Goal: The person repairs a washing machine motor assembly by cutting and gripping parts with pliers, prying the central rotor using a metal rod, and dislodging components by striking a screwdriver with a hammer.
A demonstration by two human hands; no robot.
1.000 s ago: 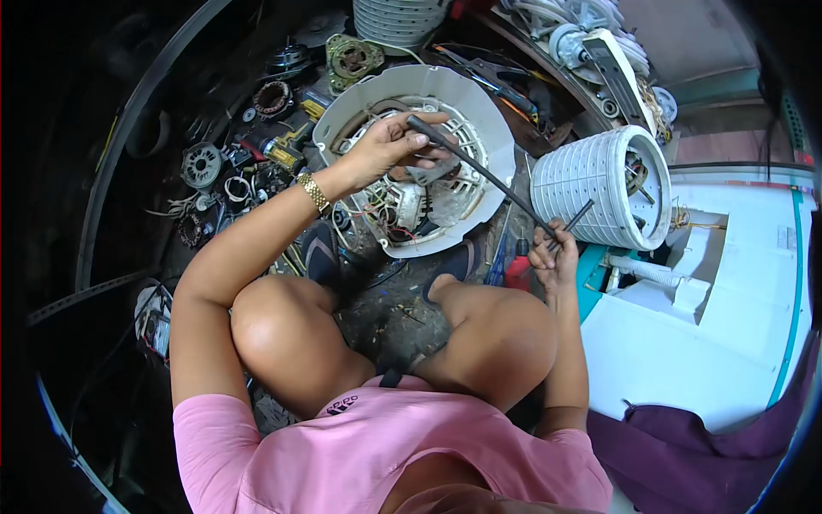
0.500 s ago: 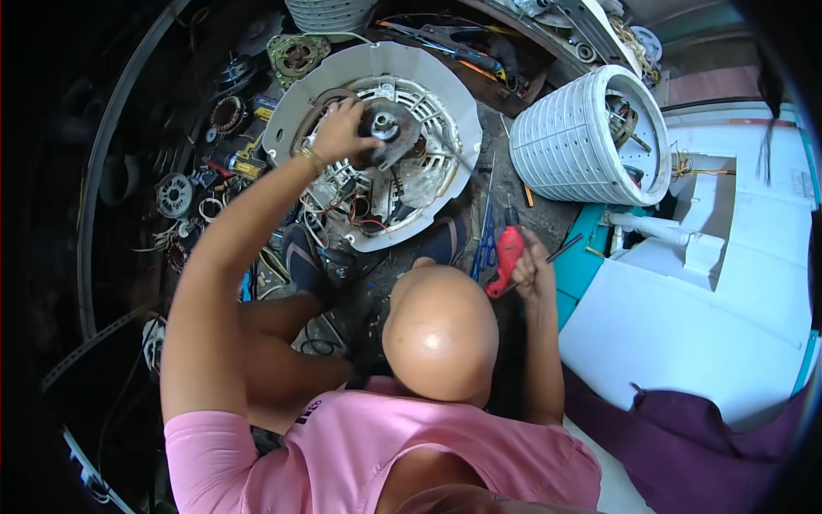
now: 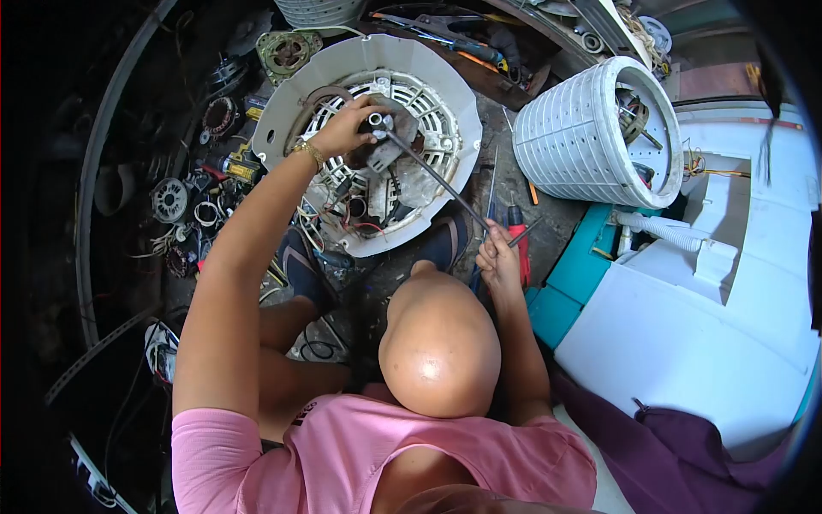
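Note:
Between my knees and the clutter stands a round whitish tub part (image 3: 458, 103) with a slotted base, loose wires and a dark gearbox-like hub part (image 3: 396, 154) at its middle. My left hand (image 3: 344, 130) rests on that hub, its fingers curled round a metal socket end (image 3: 375, 122). A long dark metal rod (image 3: 441, 182) slopes from this end down to the right. My right hand (image 3: 500, 257) grips the rod's lower end, where a short bar sticks out past the fingers.
A perforated white drum (image 3: 565, 137) lies on its side at the right, beside a white and teal appliance body (image 3: 668, 343). A red-handled tool (image 3: 520, 244) is near my right hand. Motor parts (image 3: 171, 200), a yellow drill (image 3: 240, 167) and wires litter the left.
The rod, earlier held up between both hands, now reaches the hub. My right hand has moved left from beside the red-handled tool. My left hand has come down onto the hub.

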